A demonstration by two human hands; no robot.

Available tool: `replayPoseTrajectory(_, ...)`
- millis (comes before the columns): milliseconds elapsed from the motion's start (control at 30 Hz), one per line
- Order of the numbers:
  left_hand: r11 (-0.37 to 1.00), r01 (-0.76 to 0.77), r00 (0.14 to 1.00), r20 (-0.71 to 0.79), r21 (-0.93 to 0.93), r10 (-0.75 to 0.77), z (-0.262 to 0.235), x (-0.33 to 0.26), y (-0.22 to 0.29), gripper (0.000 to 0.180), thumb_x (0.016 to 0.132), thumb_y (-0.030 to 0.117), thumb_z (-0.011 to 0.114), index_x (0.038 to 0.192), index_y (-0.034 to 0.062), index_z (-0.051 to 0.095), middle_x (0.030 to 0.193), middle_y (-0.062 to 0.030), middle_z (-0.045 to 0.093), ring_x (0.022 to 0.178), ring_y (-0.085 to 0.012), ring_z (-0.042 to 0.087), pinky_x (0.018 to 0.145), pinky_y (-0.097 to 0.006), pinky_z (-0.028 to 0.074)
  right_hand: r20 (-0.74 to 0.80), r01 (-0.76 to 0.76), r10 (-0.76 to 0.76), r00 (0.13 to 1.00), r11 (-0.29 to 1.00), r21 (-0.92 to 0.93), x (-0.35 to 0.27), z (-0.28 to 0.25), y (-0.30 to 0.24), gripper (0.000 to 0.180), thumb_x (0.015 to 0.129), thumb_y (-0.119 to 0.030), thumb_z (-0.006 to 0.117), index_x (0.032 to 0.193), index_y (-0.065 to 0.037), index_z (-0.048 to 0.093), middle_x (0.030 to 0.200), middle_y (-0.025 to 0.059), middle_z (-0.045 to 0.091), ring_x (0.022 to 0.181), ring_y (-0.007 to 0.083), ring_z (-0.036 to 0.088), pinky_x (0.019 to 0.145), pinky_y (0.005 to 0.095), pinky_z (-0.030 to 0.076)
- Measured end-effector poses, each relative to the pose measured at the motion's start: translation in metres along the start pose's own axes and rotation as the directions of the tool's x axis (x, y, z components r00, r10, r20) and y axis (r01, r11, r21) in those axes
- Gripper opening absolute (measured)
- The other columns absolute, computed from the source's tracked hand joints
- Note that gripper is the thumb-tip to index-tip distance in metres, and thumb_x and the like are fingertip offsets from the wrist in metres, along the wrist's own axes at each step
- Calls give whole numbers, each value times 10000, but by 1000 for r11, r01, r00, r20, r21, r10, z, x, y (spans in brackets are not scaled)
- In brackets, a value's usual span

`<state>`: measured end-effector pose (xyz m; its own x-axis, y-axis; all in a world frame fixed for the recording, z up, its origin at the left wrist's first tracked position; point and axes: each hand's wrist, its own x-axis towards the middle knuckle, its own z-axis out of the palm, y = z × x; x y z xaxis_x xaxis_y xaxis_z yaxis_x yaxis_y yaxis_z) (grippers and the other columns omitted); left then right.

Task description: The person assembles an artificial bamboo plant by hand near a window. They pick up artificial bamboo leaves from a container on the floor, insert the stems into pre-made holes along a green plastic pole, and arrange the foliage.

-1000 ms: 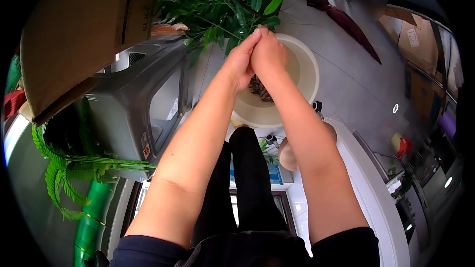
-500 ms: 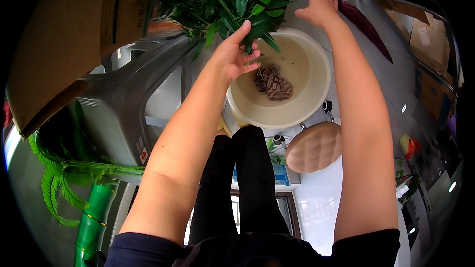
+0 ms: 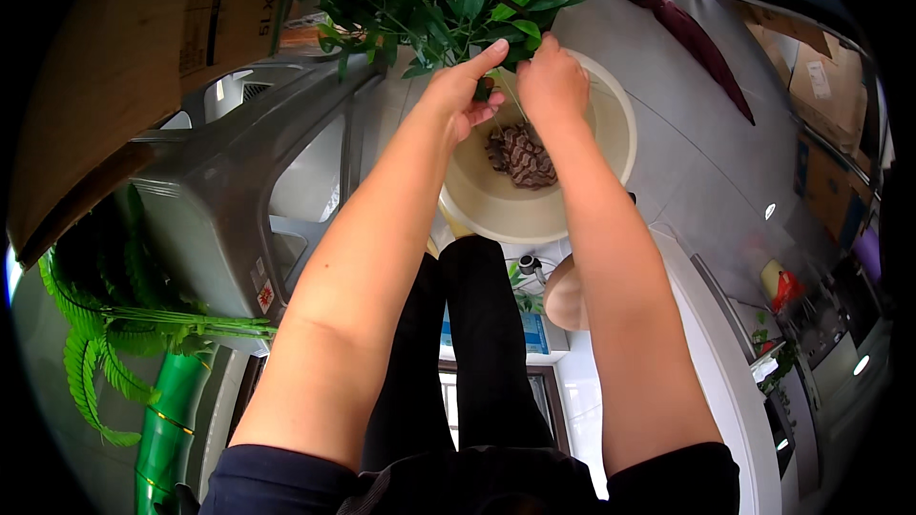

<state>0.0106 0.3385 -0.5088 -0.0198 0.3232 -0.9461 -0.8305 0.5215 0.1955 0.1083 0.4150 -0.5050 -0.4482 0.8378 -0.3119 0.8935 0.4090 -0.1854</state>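
A bushy plant with dark green leaves [image 3: 420, 0] fills the top middle. My left hand [image 3: 468, 91] is at its lower edge, thumb raised and fingers curled around a dark green leaf. Close beside it, the fingers of my right hand [image 3: 555, 84] are closed at the lower leaves; their tips are partly hidden. Both hands are above a round cream basin [image 3: 615, 133] holding cloudy water. A crumpled brown cloth with wavy stripes [image 3: 520, 157] lies in the basin. Thin pale strands run down between my hands toward the cloth.
A grey plastic stool [image 3: 205, 219] and a large cardboard box [image 3: 105, 67] stand at the left. A folded dark red umbrella [image 3: 687, 33] lies on the floor at the upper right. A tan round pad [image 3: 565, 298] is partly behind my right forearm. Cardboard boxes [image 3: 821, 86] stand far right.
My right hand has moved left and down from beside the umbrella to the leaves next to my left hand, and its spread fingers have closed. My left hand stays near the same leaves.
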Motion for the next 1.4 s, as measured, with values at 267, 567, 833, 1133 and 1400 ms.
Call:
replayPoseTrajectory(267,922,47,970,239,-384,50,-25,-24,-17,276,789,132,540,1020,-10,490,982,-148,550,910,-298,550,807,-416,448,-3,244,-259,966,906,345,-92,-3,-48,111,684,-25,496,777,10,446,762,195,533,741,371,511,659,437,407)
replayPoseTrajectory(567,936,-314,944,51,-161,325,-43,-122,-51,192,827,138,526,956,-4,517,825,-93,575,749,-209,573,627,-315,481,-12,239,-299,954,739,629,-185,-58,-48,310,723,-27,542,1030,-8,506,950,147,555,864,308,527,747,383,428)
replayPoseTrajectory(833,950,-311,950,-30,12,311,-30,-253,-70,79,833,95,494,775,43,488,539,11,443,380,-75,385,356,-221,319,79,-41,-36,996,615,788,-252,-149,-22,154,775,-7,514,915,4,576,848,113,604,745,187,591,668,266,464)
replayPoseTrajectory(1133,933,45,998,-49,358,-30,1,-320,-111,203,847,205,494,691,99,418,468,16,328,326,-99,286,295,-256,223,250,-271,112,962,260,927,-310,-233,2,162,819,-37,483,953,20,554,788,33,570,700,80,544,650,199,437)
replayPoseTrajectory(1400,823,35,999,12,568,-51,39,-348,-118,180,776,171,535,811,-1,497,537,-66,435,422,-155,392,362,-331,309,137,-208,226,965,334,919,-335,-288,56,134,826,-48,497,931,5,559,816,46,583,670,83,543,626,205,461)
